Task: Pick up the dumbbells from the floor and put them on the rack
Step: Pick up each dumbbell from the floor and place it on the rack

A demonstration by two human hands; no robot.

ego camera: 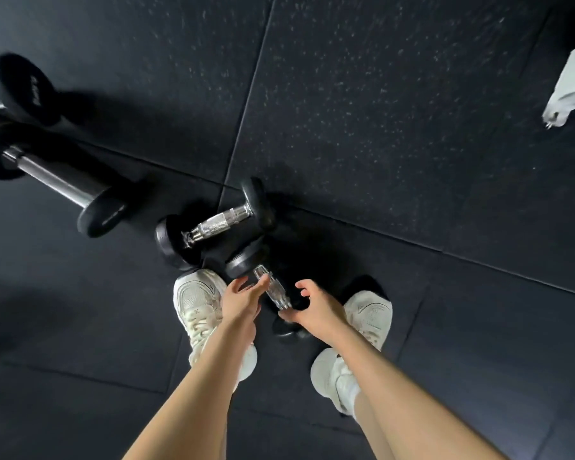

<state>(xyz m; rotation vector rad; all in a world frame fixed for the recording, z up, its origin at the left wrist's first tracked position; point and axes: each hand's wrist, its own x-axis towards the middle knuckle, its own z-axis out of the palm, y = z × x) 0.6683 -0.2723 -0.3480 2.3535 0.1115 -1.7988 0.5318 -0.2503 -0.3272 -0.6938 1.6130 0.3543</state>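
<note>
A small black dumbbell (274,292) with a chrome handle lies on the dark rubber floor between my feet. My left hand (243,298) hangs over its upper end, fingers apart and fingertips touching the handle. My right hand (312,308) hovers open over its lower end, part of which it hides. A second small dumbbell (218,222) lies just beyond it. A longer dumbbell (55,179) rests at the left, and another one (22,88) lies blurred at the far left edge. No rack is in view.
My white sneakers (200,303) (369,318) stand on either side of the near dumbbell. A pale metal foot of some equipment (570,84) shows at the upper right. Seams cross the black speckled floor mats (379,111).
</note>
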